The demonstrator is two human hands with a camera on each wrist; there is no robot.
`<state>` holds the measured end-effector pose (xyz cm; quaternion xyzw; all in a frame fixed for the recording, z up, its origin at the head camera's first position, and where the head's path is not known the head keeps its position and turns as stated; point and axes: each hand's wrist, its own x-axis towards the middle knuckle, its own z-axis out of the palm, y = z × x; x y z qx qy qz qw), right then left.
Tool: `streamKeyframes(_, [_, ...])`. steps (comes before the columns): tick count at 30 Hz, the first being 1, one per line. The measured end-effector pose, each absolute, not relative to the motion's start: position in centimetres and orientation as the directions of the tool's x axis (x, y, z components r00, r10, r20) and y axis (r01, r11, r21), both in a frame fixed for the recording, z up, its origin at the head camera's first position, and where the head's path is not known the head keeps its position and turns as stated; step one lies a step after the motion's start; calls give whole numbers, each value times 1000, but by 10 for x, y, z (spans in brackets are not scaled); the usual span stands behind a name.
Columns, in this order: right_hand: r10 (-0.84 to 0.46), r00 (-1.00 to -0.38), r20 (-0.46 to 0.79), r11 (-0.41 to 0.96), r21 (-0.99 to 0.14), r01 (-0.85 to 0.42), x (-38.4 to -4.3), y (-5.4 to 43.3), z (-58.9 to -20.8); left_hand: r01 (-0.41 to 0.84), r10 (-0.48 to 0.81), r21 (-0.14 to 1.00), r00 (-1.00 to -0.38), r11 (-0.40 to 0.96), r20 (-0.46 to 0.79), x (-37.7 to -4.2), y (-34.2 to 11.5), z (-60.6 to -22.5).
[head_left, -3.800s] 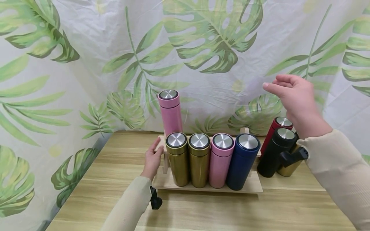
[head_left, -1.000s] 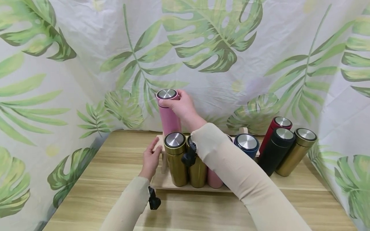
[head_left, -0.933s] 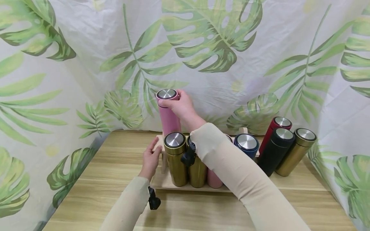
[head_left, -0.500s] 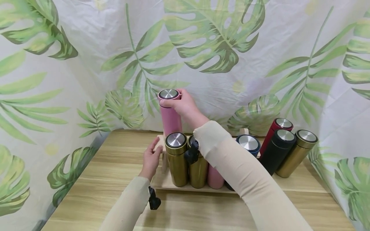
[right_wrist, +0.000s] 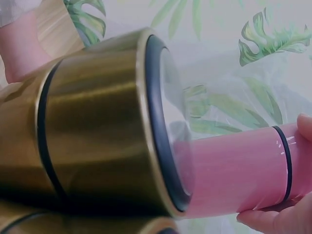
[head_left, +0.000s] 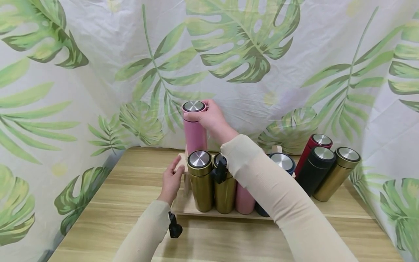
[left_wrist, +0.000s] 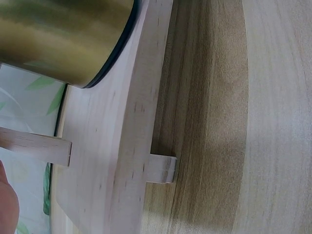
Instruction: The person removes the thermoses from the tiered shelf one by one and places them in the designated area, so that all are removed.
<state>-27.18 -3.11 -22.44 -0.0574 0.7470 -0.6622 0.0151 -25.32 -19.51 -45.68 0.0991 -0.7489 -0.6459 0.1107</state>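
Observation:
In the head view a pink thermos (head_left: pixel 195 134) stands upright on the upper tier of a two-tier wooden rack (head_left: pixel 183 207). My right hand (head_left: pixel 211 118) grips it just below its silver-topped lid, thumb in front; the right wrist view shows fingers (right_wrist: pixel 280 217) on its pink body (right_wrist: pixel 239 170). At the rack's left end, my left hand (head_left: pixel 171 182) holds the upper shelf's edge. Two gold thermoses (head_left: pixel 201 189) (head_left: pixel 224 196), another pink thermos (head_left: pixel 244 200) and a blue thermos (head_left: pixel 283 162) fill the lower tier, partly behind my right sleeve.
Right of the rack, a red thermos (head_left: pixel 309 149), a black thermos (head_left: pixel 316 171) and a gold thermos (head_left: pixel 338 174) stand close together on the wood-grain table (head_left: pixel 124 196). A leaf-print cloth (head_left: pixel 242 109) hangs behind and at the sides.
My right hand has come from above the right-hand thermoses to the pink thermos on the upper tier and taken hold of it. That thermos has shifted slightly right. My left hand stays put.

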Motion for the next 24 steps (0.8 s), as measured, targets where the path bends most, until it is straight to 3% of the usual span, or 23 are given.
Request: streamKeyframes(24, [-53, -994, 100, 175, -979, -108, -271, -9, -206, -15, -288, 986, -957, 167, 34, -254, -194, -456])
